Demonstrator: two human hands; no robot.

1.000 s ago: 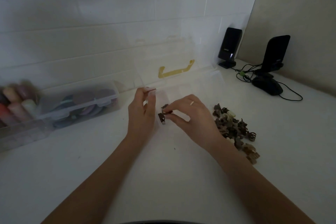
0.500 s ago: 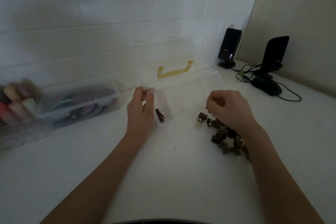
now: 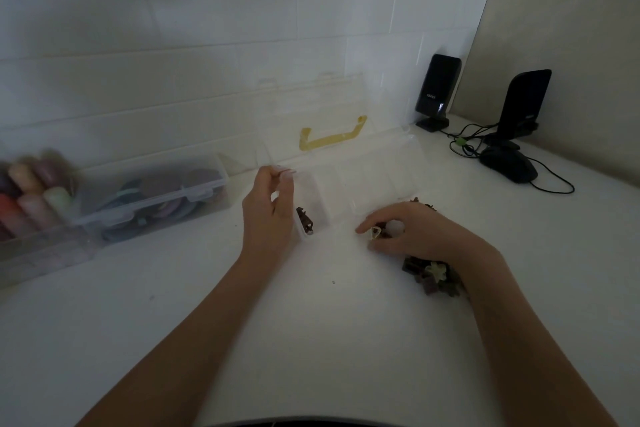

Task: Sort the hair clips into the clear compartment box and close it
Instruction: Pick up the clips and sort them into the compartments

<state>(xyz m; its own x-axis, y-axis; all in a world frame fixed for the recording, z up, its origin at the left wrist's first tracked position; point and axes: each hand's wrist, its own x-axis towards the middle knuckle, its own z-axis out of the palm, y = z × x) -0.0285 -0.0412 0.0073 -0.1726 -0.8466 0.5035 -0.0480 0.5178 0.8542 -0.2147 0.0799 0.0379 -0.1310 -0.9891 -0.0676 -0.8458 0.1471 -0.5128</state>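
Observation:
The clear compartment box (image 3: 367, 180) lies open on the white table, its lid with a yellow handle (image 3: 330, 139) leaning back against the wall. My left hand (image 3: 268, 211) holds the box's left end wall. Dark brown clips (image 3: 305, 220) lie in the leftmost compartment. My right hand (image 3: 408, 230) rests on the table just in front of the box, fingers pinched on a small cream and brown hair clip (image 3: 375, 231). The pile of brown and cream hair clips (image 3: 433, 276) lies under and behind that hand, partly hidden by my wrist.
A shut clear container (image 3: 156, 198) with dark round items sits at the left, beside a blurred box of coloured rolls (image 3: 27, 198). Two black speakers (image 3: 438, 90), a mouse (image 3: 509, 166) and cables occupy the back right corner.
My right hand dropped a dark clip into the leftmost compartment, swung right to the pile, and now pinches a cream clip in front of the box. My left hand stayed on the box.

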